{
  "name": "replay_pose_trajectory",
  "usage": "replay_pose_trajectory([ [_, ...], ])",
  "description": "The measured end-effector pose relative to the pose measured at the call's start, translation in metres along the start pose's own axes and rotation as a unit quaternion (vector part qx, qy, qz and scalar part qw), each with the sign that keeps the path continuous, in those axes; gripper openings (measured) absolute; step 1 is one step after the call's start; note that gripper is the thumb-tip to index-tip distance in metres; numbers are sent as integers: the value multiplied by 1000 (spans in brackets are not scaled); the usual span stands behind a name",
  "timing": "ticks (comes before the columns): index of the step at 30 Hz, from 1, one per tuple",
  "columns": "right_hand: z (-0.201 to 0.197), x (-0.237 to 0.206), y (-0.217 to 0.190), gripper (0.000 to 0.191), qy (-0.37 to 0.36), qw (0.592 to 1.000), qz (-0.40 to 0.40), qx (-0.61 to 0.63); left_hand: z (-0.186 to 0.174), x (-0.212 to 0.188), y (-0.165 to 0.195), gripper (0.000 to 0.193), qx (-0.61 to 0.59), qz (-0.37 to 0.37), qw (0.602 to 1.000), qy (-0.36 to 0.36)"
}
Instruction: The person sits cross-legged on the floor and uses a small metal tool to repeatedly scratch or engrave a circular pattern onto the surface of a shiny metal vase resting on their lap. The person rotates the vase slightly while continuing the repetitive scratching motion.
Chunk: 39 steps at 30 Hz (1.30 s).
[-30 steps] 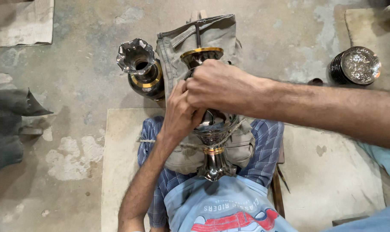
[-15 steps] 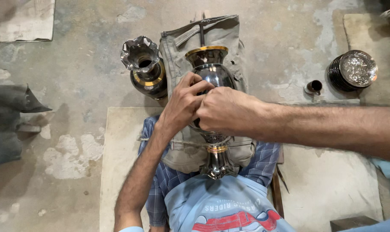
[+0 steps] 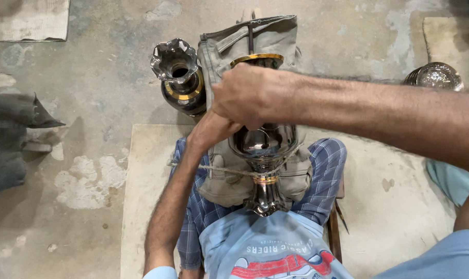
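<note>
A dark shiny metal vase [image 3: 265, 144] with gold bands lies along the person's lap on a grey folded cloth [image 3: 255, 39], its gold-rimmed mouth pointing away from the body and its narrow foot against the light blue shirt [image 3: 260, 248]. The right hand [image 3: 247, 95] lies across the upper part of the vase, just below the gold rim, with the fingers curled down over the metal, so it is holding the vase from above. The left hand [image 3: 208, 132] comes up at the left side of the vase and presses against it under the right hand; its fingers are hidden, so I cannot tell how it grips. A thin string [image 3: 221, 169] crosses the cloth near the neck of the vase. A second vase [image 3: 178, 77], with a wavy silver mouth and a gold band, stands on the concrete floor [image 3: 90, 77] just left of the lying vase. A round shiny metal piece [image 3: 434, 76] sits far right of it.
</note>
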State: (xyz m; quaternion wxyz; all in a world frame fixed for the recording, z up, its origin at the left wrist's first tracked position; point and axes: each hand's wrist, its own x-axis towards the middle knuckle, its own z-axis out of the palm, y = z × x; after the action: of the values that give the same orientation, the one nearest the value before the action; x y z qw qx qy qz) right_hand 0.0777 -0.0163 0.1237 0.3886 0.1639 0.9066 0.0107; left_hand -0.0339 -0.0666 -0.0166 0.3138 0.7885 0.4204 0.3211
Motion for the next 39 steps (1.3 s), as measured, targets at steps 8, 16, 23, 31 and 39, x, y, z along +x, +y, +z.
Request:
replay_pose_trajectory([
  [8, 13, -12, 34, 17, 118, 989, 65, 64, -16, -14, 11, 30, -115, -31, 985, 126],
  [16, 35, -39, 30, 32, 166, 953, 202, 151, -17, -13, 29, 48, -108, 6, 989, 98],
  [23, 73, -56, 15, 21, 168, 919, 274, 228, -17, -4, 26, 51, -76, 31, 995, 60],
  [31, 169, -36, 13, 22, 569, 309, -16, 762, 24, -29, 5, 42, -317, -114, 883, 328],
  [39, 162, 20, -31, 36, 509, -115, -68, 850, 43, -30, 8, 42, -350, -124, 871, 322],
])
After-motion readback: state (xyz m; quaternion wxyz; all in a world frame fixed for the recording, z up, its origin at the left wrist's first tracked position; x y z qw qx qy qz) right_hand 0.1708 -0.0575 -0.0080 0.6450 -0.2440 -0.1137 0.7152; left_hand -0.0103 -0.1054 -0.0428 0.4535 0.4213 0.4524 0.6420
